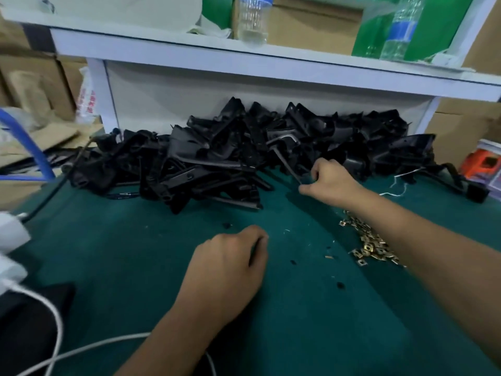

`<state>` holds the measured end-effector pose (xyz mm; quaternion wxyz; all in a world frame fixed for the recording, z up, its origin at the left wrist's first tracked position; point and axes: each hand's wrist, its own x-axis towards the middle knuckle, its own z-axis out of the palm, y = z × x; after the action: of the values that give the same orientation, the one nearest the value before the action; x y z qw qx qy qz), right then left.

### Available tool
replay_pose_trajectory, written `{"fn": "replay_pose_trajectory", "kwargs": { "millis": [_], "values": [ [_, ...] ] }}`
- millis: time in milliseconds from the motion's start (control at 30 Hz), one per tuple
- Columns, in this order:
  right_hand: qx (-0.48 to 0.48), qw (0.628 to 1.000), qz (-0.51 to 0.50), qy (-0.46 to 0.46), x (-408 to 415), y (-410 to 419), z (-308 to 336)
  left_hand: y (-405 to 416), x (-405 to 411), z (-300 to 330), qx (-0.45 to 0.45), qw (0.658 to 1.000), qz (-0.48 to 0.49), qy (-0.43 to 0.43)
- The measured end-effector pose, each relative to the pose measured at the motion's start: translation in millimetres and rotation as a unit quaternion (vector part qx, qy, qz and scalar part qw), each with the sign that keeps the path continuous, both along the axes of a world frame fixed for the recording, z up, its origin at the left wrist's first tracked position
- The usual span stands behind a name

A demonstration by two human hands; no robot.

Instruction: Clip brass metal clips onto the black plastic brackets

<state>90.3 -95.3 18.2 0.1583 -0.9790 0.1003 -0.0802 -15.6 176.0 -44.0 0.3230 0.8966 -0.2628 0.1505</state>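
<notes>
A big heap of black plastic brackets [230, 153] lies along the back of the green table mat [151, 256], under a white shelf. Loose brass clips [371, 245] are scattered on the mat at the right, partly hidden by my right forearm. My right hand [330, 180] reaches into the front of the heap, its fingers curled round the thin arm of one black bracket [286, 161]. My left hand [230, 261] rests on the mat nearer to me with fingers loosely curled under. Nothing shows in it.
A white shelf [244, 58] overhangs the heap and carries two plastic bottles [253, 20] and green rolls. Black and white cables [54, 316] and a white adapter lie at the left. An orange box [482, 164] stands at the far right. Small black bits dot the mat.
</notes>
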Motion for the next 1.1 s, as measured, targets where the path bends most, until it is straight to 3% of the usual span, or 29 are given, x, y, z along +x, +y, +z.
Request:
{"fn": "replay_pose_trajectory", "kwargs": {
  "millis": [100, 200, 333, 400, 467, 533, 633, 700, 767, 867, 967, 1100],
  "values": [
    [-0.009, 0.997, 0.045, -0.068, -46.5, 3.7, 11.6, -0.5, -2.5, -0.8, -0.023, 1.0, 0.001, -0.008],
    [0.047, 0.984, 0.099, -0.14, -91.9, 10.1, 18.6, -1.6, -3.6, 0.9, -0.042, 0.997, 0.019, -0.063],
    [-0.07, 0.946, 0.222, -0.224, -133.1, 26.7, 5.1, -3.6, -7.5, 8.7, -0.026, 0.982, 0.048, -0.182],
    [-0.127, 0.921, 0.292, -0.227, -145.0, 35.2, -13.8, -6.0, -10.1, 7.9, 0.038, 0.975, 0.034, -0.214],
    [-0.126, 0.902, 0.344, -0.229, -147.7, 39.4, -34.7, -10.9, -11.1, 3.0, 0.129, 0.978, -0.014, -0.165],
    [-0.027, 0.907, 0.362, -0.215, -143.3, 42.8, -46.2, -14.8, -5.7, -4.4, 0.153, 0.985, -0.06, -0.05],
    [0.079, 0.915, 0.341, -0.202, -134.3, 27.8, -46.4, -12.9, 6.8, -13.0, 0.093, 0.994, -0.052, 0.033],
    [0.057, 0.932, 0.267, -0.239, -128.8, 0.4, -43.0, -11.7, 10.8, -15.5, 0.106, 0.994, -0.034, 0.015],
    [0.016, 0.953, 0.125, -0.276, -124.4, -34.7, -39.6, -12.2, 11.6, -16.2, 0.126, 0.991, -0.035, 0.013],
    [-0.017, 0.973, -0.02, -0.231, -121.8, -71.2, -44.3, -12.7, 10.9, -16.7, 0.163, 0.987, -0.014, 0.003],
    [-0.034, 0.981, 0.008, -0.192, -118.5, -74.1, -52.7, -13.2, 11.9, -16.8, 0.189, 0.982, 0.017, -0.012],
    [-0.102, 0.981, 0.021, -0.165, -110.6, -62.2, -58.4, -12.6, 9.9, -15.5, 0.136, 0.991, 0.003, -0.017]
  ]
}}
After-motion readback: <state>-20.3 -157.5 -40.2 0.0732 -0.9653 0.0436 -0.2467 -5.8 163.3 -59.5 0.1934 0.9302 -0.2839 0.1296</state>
